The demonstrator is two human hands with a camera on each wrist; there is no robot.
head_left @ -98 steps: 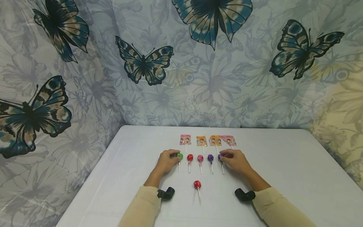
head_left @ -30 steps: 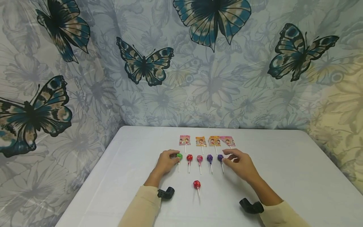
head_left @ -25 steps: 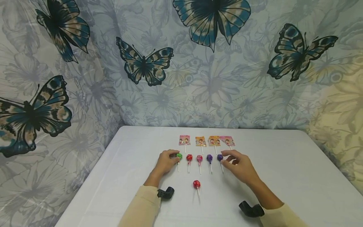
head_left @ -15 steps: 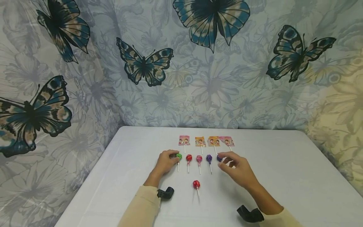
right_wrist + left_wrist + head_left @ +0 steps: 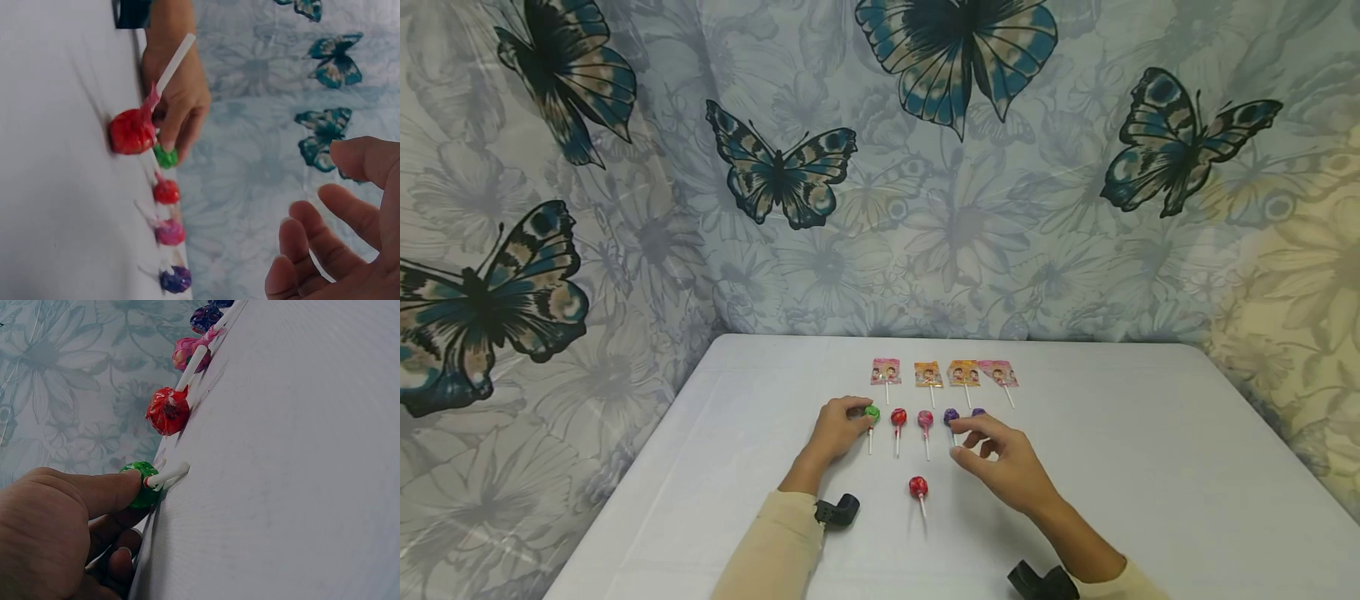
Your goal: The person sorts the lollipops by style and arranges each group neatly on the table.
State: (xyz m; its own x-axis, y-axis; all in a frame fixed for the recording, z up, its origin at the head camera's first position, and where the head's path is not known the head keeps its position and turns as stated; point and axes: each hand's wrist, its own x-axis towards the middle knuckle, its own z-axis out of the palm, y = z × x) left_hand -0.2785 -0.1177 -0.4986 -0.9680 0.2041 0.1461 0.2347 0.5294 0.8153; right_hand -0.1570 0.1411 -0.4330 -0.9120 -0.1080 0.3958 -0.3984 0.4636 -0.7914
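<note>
My left hand [image 5: 838,431] pinches the head of a green lollipop [image 5: 871,413] at the left end of a row. Beside it in that row lie a red lollipop [image 5: 898,417], a pink lollipop [image 5: 926,419] and two purple ones. The nearer purple lollipop [image 5: 951,414] is partly covered by my right fingertips in the head view. The end purple lollipop [image 5: 978,412] shows only its head above my right hand [image 5: 1006,464]. In the right wrist view that hand's fingers are spread apart and hold nothing. Closer to me lies another red lollipop [image 5: 132,132].
Behind the row, several flat-wrapped lollipops lie along the back: a pink one [image 5: 885,372] at left, two orange ones [image 5: 927,374] in the middle, and a pink one [image 5: 998,372] at right. A white table [image 5: 1150,467] meets a butterfly-patterned backdrop [image 5: 970,250].
My right hand has let go of the end purple lollipop, then moved left and towards me, in front of the two purple ones. The left hand stays on the green lollipop.
</note>
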